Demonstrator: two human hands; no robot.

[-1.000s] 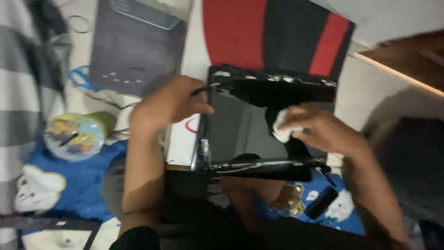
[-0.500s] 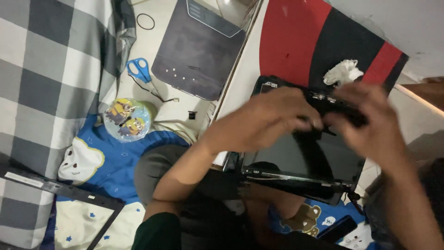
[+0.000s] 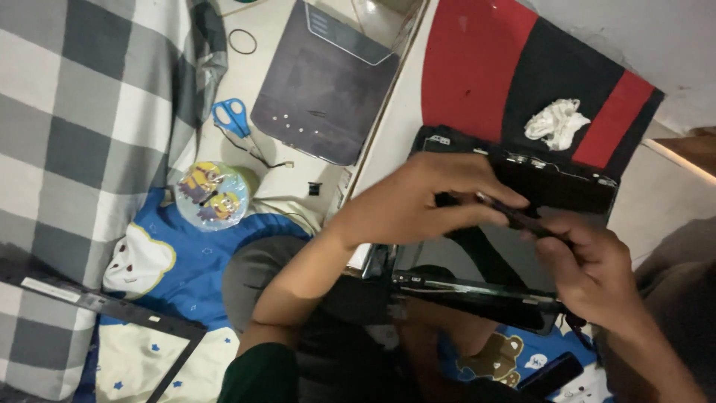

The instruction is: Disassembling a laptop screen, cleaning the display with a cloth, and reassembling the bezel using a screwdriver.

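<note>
Dim indoor light is falling unevenly: the checked blanket (image 3: 89, 112) and the pale floor (image 3: 246, 75) at the upper left are catching the most, while the lower middle is sinking into deep shadow. The white cloth (image 3: 556, 122) is glowing almost blown out. The left hand (image 3: 425, 205) and right hand (image 3: 597, 272) are smearing slightly with motion blur. A thin strip of glare is showing along the screen panel's (image 3: 477, 287) lower edge. Grain is softening everything.

— What is in the hands?
— A thin dark stick (image 3: 522, 218). It lies slanted, pinched at both ends.
— And under it?
— A flat black screen panel (image 3: 477, 298), lying across the lap, shiny and dark.
</note>
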